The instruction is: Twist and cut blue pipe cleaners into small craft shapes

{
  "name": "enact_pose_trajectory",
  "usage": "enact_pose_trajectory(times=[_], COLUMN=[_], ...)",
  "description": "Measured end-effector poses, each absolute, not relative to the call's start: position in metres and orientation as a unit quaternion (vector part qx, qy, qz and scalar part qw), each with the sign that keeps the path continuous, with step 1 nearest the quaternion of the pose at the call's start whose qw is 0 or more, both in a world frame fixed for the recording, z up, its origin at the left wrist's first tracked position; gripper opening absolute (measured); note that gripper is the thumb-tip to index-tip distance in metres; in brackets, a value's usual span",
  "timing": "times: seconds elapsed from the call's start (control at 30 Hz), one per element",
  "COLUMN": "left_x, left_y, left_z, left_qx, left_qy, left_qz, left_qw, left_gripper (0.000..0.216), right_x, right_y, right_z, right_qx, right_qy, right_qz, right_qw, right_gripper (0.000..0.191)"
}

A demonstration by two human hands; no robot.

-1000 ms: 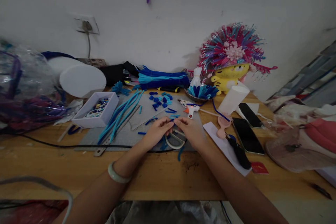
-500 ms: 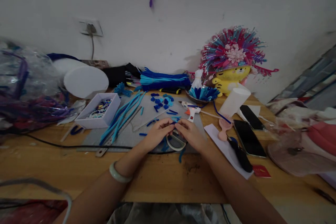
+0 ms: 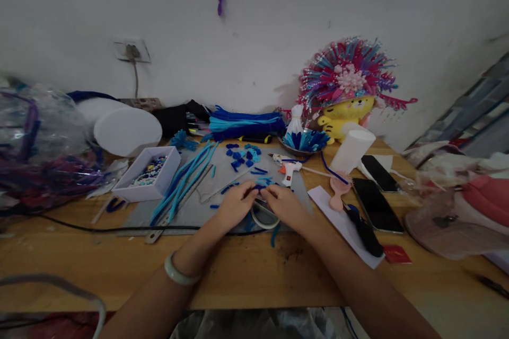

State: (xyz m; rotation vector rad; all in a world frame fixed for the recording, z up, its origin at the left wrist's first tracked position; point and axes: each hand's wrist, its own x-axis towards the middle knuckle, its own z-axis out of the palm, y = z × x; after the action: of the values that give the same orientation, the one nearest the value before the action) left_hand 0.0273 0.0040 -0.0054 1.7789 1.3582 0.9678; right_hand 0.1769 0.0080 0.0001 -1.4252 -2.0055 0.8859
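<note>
My left hand [image 3: 234,205] and my right hand [image 3: 283,205] meet over the grey mat [image 3: 186,212], fingertips pinched together on a small dark blue pipe-cleaner piece [image 3: 259,188]. A pale green bangle [image 3: 180,274] sits on my left wrist. White-handled scissors [image 3: 265,217] lie on the mat just under my hands. Several short blue pipe-cleaner bits [image 3: 243,154] are scattered beyond my fingers. A white glue gun [image 3: 287,166] lies just past my right hand.
Long light-blue pipe cleaners [image 3: 186,177] and a white bead box [image 3: 146,173] lie left of the mat. A yellow tiger toy [image 3: 345,114] with a spiky headdress, a white cup [image 3: 352,150], two phones [image 3: 377,202], a pink comb [image 3: 338,192] stand right. A black cable [image 3: 99,228] crosses the table.
My hands have drawn slightly closer together on the small blue piece; the view shifted a little. Nothing else on the table has moved.
</note>
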Motion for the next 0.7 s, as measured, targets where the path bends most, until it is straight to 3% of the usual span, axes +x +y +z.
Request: enact_pose_trajectory(times=[0.13, 0.33, 0.43, 0.57, 0.7], left_x=[0.0, -0.036, -0.039, -0.041, -0.05], left_y=[0.034, 0.09, 0.092, 0.077, 0.069], left_z=[0.005, -0.001, -0.009, -0.016, -0.018], left_qx=[0.641, 0.627, 0.619, 0.628, 0.65], left_qy=[0.624, 0.741, 0.755, 0.759, 0.748], left_qz=[0.382, 0.21, 0.195, 0.168, 0.135], left_qw=[0.232, 0.115, 0.093, -0.036, 0.002], left_gripper=[0.019, 0.024, 0.031, 0.038, 0.027], right_x=[0.175, 0.172, 0.172, 0.172, 0.171], right_y=[0.005, -0.001, -0.002, -0.001, 0.0], right_z=[-0.002, -0.005, -0.005, -0.005, -0.005], right_qx=[-0.54, -0.522, -0.518, -0.511, -0.517], right_qy=[-0.765, -0.811, -0.816, -0.82, -0.818], right_qz=[0.263, 0.192, 0.19, 0.186, 0.185], right_qw=[0.232, 0.182, 0.174, 0.179, 0.172], right_gripper=[0.03, 0.028, 0.028, 0.028, 0.027])
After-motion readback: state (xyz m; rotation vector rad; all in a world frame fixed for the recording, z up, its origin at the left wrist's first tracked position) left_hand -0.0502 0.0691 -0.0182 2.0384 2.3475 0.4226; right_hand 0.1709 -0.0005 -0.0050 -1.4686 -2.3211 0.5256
